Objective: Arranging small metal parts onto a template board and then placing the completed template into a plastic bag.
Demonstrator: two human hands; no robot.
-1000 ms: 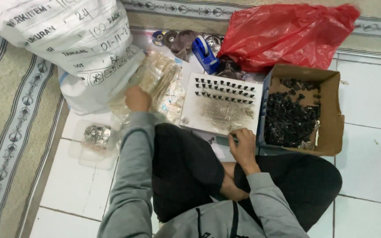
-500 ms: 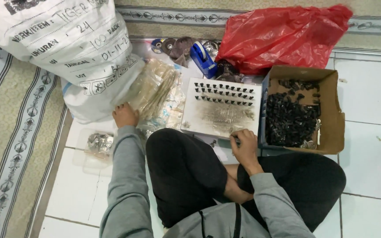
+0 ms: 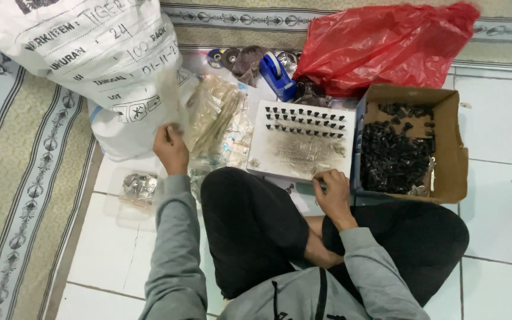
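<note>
Seated cross-legged on white floor tiles [image 3: 505,195]. Left hand [image 3: 171,148] raised, pinching a thin clear plastic bag [image 3: 170,98] just beside the heap of clear packets [image 3: 220,121]. Right hand [image 3: 333,192] curled narrow at the near edge of the flat white perforated board [image 3: 300,145], fingertips apparently on something tiny; cannot tell what. Only the board's far rows filled with small black pieces [image 3: 306,118], near part bare. Brown cardboard box [image 3: 454,157] on the right holding plenty of loose black parts [image 3: 389,157].

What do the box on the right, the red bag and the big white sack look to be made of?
Box: brown corrugated cardboard, matte, with folded flaps. Red bag: thin plastic film, glossy and crinkled. White sack: probably woven plastic, dull finish with stiff folds, though the weave is too fine to confirm.
</note>
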